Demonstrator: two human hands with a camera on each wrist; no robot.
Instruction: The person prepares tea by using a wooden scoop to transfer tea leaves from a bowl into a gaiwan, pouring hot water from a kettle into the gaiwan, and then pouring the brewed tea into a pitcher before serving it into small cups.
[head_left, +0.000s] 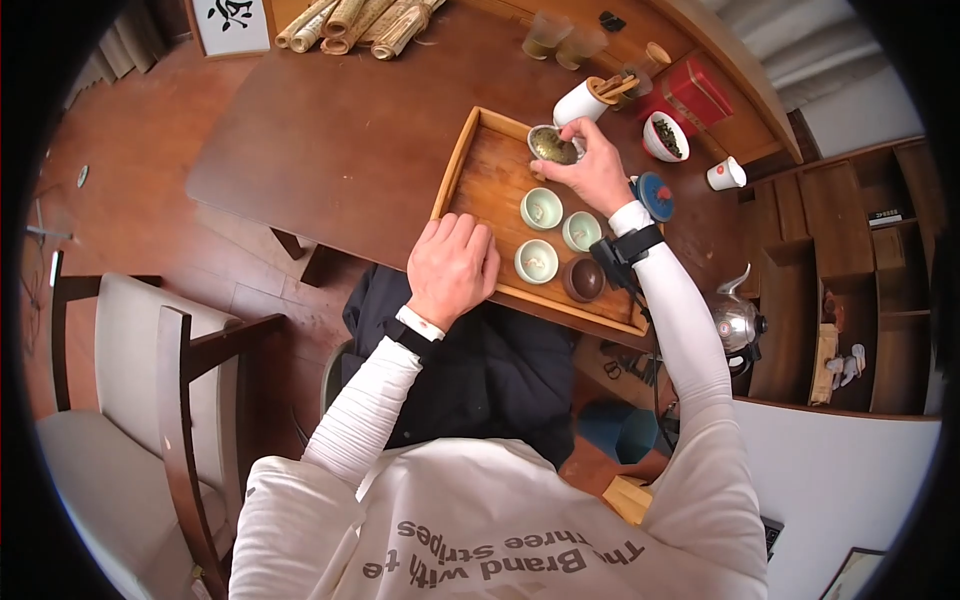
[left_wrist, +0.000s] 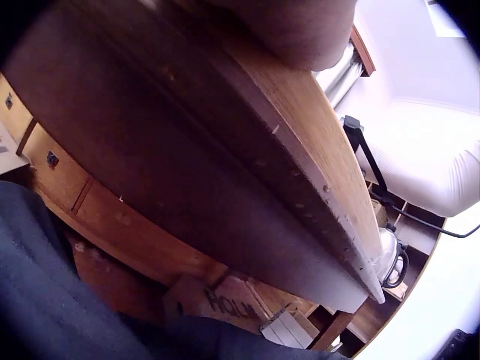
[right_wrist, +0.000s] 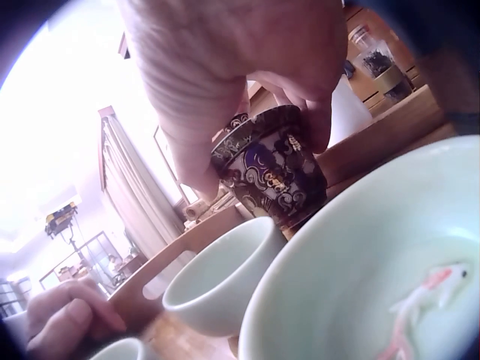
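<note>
Patterned cup [right_wrist: 271,174] sits at the far corner of the wooden tray [head_left: 478,185]. Nearest, the left hand [head_left: 452,268] lies flat and relaxed on the tray's edge — keep it steadying. Farther, the right hand [head_left: 588,170] pinches the cup's rim; lift straight — the celadon cups [head_left: 541,209] stand near.

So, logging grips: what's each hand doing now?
Left hand: open, resting on the wooden tea tray.
Right hand: gripping the dark patterned cup.

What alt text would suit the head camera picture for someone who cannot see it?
The right hand grips a patterned cup over a wooden tray while the left hand rests on the tray's near edge. Three pale green cups sit in the tray.
</note>
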